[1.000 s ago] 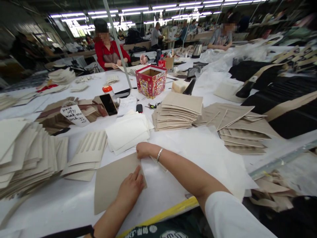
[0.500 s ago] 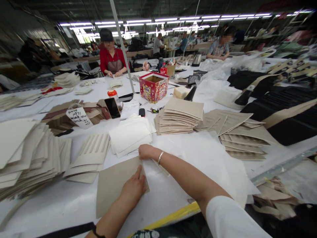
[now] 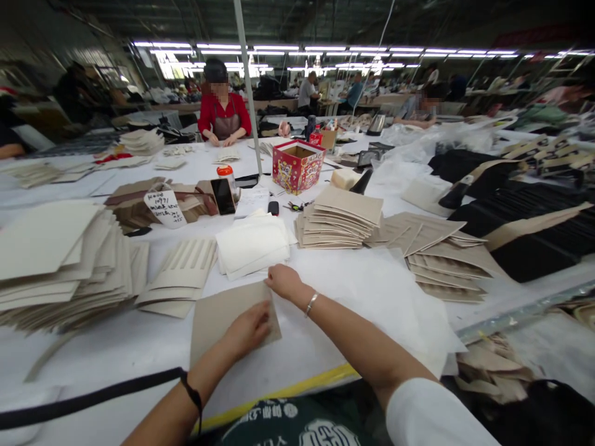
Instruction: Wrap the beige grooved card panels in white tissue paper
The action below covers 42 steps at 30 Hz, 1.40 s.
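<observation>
A flat beige sheet (image 3: pixel 214 316), which looks like a cut fabric or board panel, lies on the white table in front of me. My right hand (image 3: pixel 284 282) is closed at its far right corner, fingers pinched together there. Over the sheet's right part rests my left hand (image 3: pixel 250 328), its fingers curled and slightly blurred; what they hold, if anything, is hidden. Just beyond my right hand lies a pile of white sheets (image 3: pixel 253 244). Slotted beige pieces (image 3: pixel 181 272) lie to the left of the sheet.
A tall stack of cream panels (image 3: pixel 51 241) stands at left, a beige stack (image 3: pixel 341 214) beyond my right arm. Farther back are a red patterned box (image 3: pixel 297 170), a phone (image 3: pixel 224 196) and a thin pole (image 3: pixel 251 93). A person in red (image 3: pixel 225 118) works across the table.
My left hand's index finger was stretched out on the sheet and is now curled in. My right hand stays at the corner. The view has shifted slightly left.
</observation>
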Each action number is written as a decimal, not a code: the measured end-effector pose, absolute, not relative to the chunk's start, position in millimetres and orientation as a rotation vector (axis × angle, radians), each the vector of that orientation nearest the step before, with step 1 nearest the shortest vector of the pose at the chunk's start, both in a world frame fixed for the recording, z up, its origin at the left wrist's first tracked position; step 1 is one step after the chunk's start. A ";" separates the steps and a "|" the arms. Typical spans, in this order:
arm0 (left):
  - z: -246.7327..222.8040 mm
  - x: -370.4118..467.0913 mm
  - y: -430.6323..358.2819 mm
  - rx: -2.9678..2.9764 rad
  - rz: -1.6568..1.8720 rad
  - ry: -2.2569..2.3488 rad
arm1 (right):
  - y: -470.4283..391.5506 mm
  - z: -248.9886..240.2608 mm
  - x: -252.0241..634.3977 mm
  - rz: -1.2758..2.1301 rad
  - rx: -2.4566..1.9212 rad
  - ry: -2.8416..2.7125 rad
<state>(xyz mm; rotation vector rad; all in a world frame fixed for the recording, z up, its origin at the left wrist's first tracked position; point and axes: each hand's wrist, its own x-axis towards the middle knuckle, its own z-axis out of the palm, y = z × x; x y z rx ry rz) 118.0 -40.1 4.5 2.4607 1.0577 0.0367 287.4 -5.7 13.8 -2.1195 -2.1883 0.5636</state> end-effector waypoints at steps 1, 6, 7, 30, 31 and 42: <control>2.4 104.4 -44.4 2.457 0.211 1.071 | -23.0 11.2 286.1 0.498 -2.048 -2.156; -24.9 45.5 -86.7 2.740 0.545 1.078 | -114.5 -21.0 265.2 0.323 -1.573 -2.226; -31.0 41.2 -95.3 2.797 0.496 1.075 | -126.5 -28.2 258.8 0.308 -1.515 -2.270; -48.1 -28.9 -127.7 3.008 0.506 1.230 | -167.9 -46.1 240.3 0.142 -1.646 -2.310; -46.5 -30.1 -129.9 3.002 0.532 1.213 | -171.1 -43.2 239.5 0.168 -1.652 -2.317; -45.7 33.2 -115.9 2.797 0.555 1.189 | -154.8 -40.7 200.2 0.313 -1.633 -2.129</control>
